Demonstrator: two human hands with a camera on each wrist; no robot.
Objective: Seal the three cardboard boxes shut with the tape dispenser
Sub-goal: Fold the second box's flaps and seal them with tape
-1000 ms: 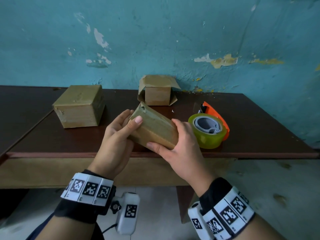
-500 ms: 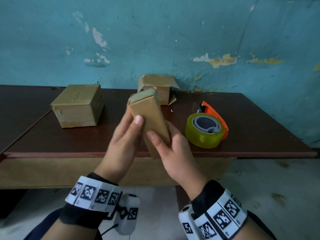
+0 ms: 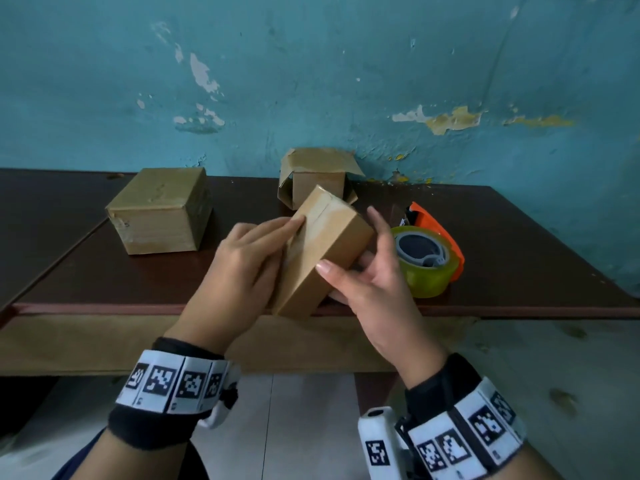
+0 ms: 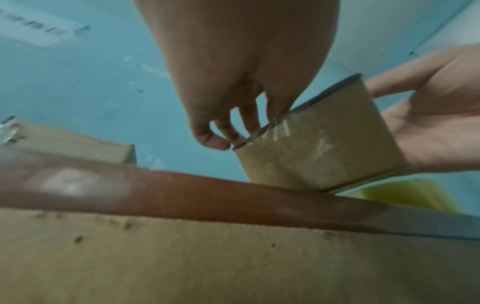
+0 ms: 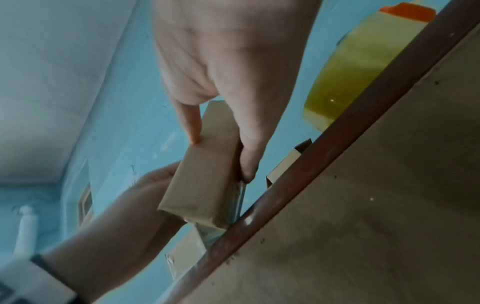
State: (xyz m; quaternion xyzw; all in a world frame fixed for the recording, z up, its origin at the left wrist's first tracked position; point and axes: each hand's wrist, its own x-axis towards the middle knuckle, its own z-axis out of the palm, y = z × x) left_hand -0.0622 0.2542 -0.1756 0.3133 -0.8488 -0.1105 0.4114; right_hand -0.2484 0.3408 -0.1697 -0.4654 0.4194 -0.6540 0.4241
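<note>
Both hands hold a small long cardboard box (image 3: 325, 244) tilted, its lower end at the table's front edge. Clear tape shows on its upper face and near end (image 4: 319, 156). My left hand (image 3: 249, 268) lies over the box's left side, fingertips (image 4: 249, 121) curled at its taped edge. My right hand (image 3: 374, 282) grips the right side, thumb on the near face and fingers behind (image 5: 246, 160). The tape dispenser (image 3: 429, 268), a yellow-green roll on an orange holder, lies just right of my right hand. A larger closed box (image 3: 162, 209) sits left; a box with open flaps (image 3: 318, 168) stands behind.
The dark brown table (image 3: 519, 258) stands against a peeling teal wall (image 3: 311, 81). Its reddish front edge (image 4: 182, 191) runs just under the held box. Bare tabletop shows at the far right and between the large box and my hands.
The small box went from lying tilted, to standing on end, to leaning back with its taped seam face up. Both hands turned with it and sank toward the table edge.
</note>
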